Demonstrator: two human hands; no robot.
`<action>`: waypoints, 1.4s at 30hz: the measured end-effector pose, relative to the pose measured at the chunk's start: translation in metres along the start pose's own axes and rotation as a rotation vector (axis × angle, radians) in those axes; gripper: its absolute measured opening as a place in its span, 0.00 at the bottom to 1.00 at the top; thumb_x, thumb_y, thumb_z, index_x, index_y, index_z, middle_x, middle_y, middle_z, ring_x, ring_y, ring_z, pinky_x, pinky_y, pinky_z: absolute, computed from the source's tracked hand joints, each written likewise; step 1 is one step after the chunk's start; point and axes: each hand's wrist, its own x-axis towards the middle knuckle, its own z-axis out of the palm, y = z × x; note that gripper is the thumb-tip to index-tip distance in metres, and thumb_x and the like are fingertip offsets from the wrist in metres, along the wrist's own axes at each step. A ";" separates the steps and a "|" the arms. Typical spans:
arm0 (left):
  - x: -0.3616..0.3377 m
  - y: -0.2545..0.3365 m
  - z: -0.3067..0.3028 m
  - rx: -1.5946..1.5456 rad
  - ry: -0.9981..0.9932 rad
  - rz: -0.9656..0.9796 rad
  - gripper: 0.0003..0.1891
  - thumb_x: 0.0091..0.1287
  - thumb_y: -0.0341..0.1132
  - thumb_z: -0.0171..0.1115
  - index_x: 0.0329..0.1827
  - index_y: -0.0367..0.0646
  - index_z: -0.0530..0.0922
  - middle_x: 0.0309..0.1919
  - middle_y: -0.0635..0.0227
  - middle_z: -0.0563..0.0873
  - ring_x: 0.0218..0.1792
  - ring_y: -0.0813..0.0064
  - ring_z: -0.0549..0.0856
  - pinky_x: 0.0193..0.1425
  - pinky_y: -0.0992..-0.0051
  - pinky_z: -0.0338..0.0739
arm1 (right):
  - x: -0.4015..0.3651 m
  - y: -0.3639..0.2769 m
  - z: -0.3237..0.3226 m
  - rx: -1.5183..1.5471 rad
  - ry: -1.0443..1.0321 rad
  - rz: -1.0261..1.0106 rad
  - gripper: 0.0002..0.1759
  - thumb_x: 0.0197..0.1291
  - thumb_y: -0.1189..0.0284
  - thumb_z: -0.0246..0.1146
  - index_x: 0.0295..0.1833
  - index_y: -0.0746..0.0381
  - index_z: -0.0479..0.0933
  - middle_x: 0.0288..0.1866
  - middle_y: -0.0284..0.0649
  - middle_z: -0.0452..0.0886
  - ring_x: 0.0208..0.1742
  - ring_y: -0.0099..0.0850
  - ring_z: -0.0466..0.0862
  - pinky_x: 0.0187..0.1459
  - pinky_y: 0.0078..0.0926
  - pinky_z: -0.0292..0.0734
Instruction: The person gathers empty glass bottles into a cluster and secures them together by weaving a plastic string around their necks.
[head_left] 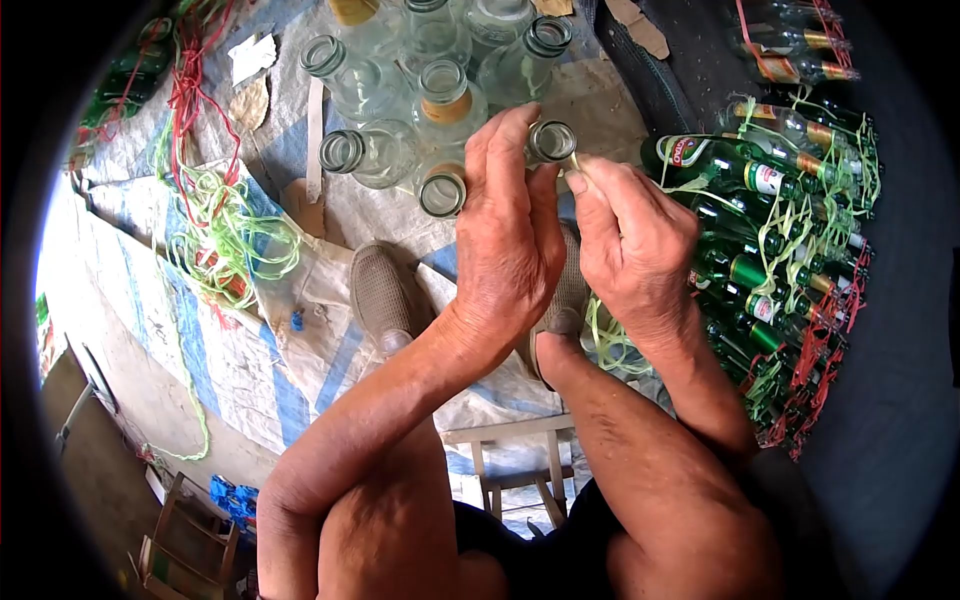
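Several clear glass bottles [362,88] stand upright in a cluster between my feet, their open mouths facing up. My left hand [508,225] rests among the nearest necks, fingers stretched out beside a bottle [552,141] at the right side of the cluster. It may touch that bottle; the contact is hidden. Close to the same neck, my right hand [640,230] pinches a thin pale string between thumb and forefinger. Only a short end of the string shows, and most of its path is hidden by my hands.
At the right lie many green bottles [735,215], tied with green and red string. A tangle of light green string [225,225] lies at the left, below red string [188,90]. A blue-and-white striped sheet [250,370] covers the ground. Wooden stool parts [515,430] show below.
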 end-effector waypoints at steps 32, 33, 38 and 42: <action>-0.010 0.015 -0.053 0.245 -0.390 0.405 0.30 0.60 0.20 0.69 0.69 0.39 0.85 0.64 0.55 0.88 0.55 0.58 0.91 0.56 0.63 0.86 | -0.021 -0.027 -0.030 0.076 -0.272 0.047 0.05 0.64 0.85 0.68 0.41 0.67 0.79 0.29 0.48 0.83 0.26 0.49 0.86 0.28 0.44 0.79; -0.011 0.013 -0.053 0.233 -0.373 0.408 0.29 0.59 0.21 0.70 0.68 0.39 0.85 0.62 0.56 0.88 0.54 0.58 0.91 0.56 0.63 0.86 | -0.022 -0.028 -0.034 0.094 -0.305 0.051 0.05 0.64 0.85 0.68 0.41 0.67 0.80 0.29 0.48 0.83 0.26 0.49 0.86 0.28 0.43 0.79; -0.008 0.011 -0.056 0.158 -0.340 0.406 0.22 0.58 0.22 0.74 0.58 0.37 0.87 0.56 0.57 0.88 0.52 0.57 0.91 0.51 0.63 0.88 | -0.015 -0.041 -0.050 0.301 -0.405 0.276 0.04 0.69 0.80 0.69 0.39 0.65 0.81 0.26 0.45 0.80 0.22 0.40 0.81 0.27 0.38 0.75; -0.012 0.005 -0.059 0.083 -0.312 0.371 0.20 0.59 0.16 0.73 0.56 0.36 0.87 0.54 0.56 0.88 0.49 0.57 0.91 0.48 0.65 0.88 | -0.010 -0.039 -0.067 0.453 -0.494 0.374 0.07 0.72 0.77 0.68 0.39 0.68 0.82 0.25 0.36 0.79 0.23 0.24 0.76 0.27 0.28 0.68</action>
